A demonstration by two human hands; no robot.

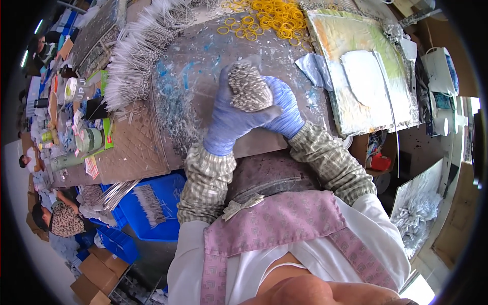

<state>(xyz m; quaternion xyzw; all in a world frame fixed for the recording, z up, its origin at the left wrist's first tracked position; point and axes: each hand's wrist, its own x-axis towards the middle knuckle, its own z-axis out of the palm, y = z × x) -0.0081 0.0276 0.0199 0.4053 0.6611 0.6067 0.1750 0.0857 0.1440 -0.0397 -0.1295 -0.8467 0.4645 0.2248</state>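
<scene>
bundle of thin pieces [250,87] is over the grey table [195,58], left hand [229,122] and right hand [284,105] both wrapped around its sides, ends facing up. an even squeeze from both sides should keep the ends level and stop loose ones slipping.

**Worn surface in a tube-lit workroom**

A scuffed dark surface [178,104] carries blue and white marks. Two light tubes [38,26] glow at far left, above a pale wall [33,254]. Dark floor [152,260] shows lower left. White glare [419,291] at lower right could be window or doorway.
</scene>
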